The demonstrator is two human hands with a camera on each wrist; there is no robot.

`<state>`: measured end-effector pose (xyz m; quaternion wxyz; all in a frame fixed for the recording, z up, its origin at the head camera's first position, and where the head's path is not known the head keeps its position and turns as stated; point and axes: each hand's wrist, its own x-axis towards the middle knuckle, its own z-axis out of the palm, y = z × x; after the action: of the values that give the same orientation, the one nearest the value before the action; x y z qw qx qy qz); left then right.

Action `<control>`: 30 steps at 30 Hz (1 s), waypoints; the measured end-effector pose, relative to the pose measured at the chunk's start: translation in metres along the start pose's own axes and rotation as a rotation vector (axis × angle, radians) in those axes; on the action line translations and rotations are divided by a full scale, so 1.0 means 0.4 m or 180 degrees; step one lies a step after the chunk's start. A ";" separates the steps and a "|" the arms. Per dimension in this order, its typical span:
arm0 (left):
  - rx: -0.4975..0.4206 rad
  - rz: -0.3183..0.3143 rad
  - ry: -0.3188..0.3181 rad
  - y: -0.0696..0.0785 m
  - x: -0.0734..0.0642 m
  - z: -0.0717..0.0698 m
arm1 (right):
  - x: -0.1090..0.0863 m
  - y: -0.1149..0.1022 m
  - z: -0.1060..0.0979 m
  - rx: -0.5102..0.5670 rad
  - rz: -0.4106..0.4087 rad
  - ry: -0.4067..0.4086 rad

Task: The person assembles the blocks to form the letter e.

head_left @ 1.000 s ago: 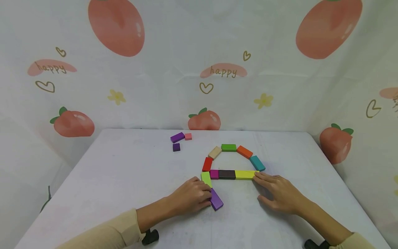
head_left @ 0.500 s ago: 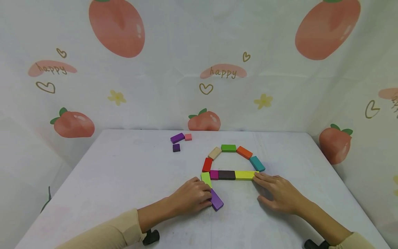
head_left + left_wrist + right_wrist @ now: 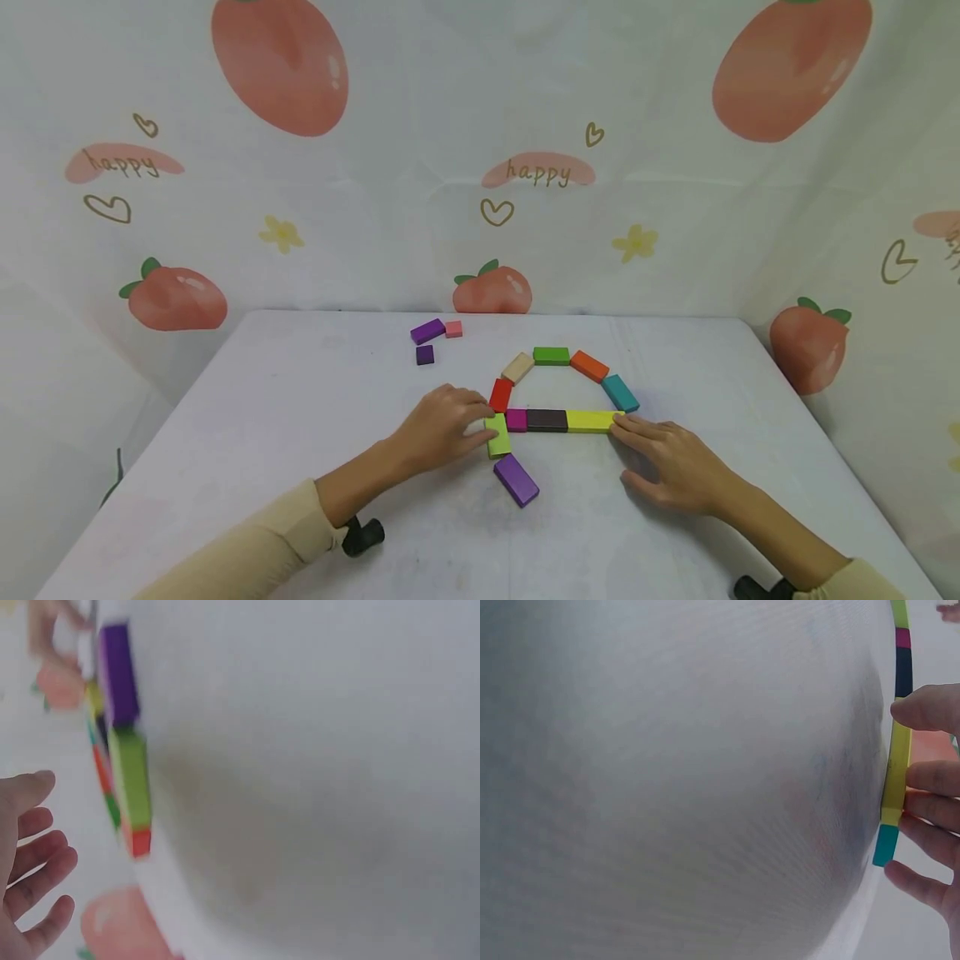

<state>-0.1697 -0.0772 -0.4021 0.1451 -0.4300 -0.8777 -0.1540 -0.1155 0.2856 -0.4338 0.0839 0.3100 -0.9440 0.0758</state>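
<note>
My left hand is at the upper left of a lime-green block, its fingertips over that block's top end and close to a red block. In the left wrist view its fingers are spread and loosely bent. Just below the lime block lies a purple block, tilted, with no hand on it. My right hand rests straight fingertips on the right end of a long yellow block. That block continues a row with a black block and a magenta block.
Beige, green, orange and teal blocks form an arch above the row. Farther back lie a purple block, a pink cube and a dark purple cube on the white table.
My left hand has let go beside the purple block and moved up to the lime block's top end. The lime block stands straighter, and the purple block's upper end shows. The right hand stays put.
</note>
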 end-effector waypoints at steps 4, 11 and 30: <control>0.0004 -0.0348 0.0290 -0.074 0.016 -0.012 | 0.001 0.002 0.002 -0.0005 -0.0013 0.0015; 0.0133 -0.1020 0.0425 -0.183 0.002 -0.012 | 0.000 0.003 0.005 0.0000 -0.0033 0.0009; -0.0493 -0.2659 0.0424 -0.347 0.039 0.008 | 0.003 -0.001 0.001 0.0030 0.0049 -0.0046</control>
<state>-0.2901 -0.1456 -0.4193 0.0939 -0.0365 -0.9510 -0.2924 -0.1163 0.2844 -0.4337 0.0750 0.3036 -0.9466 0.0787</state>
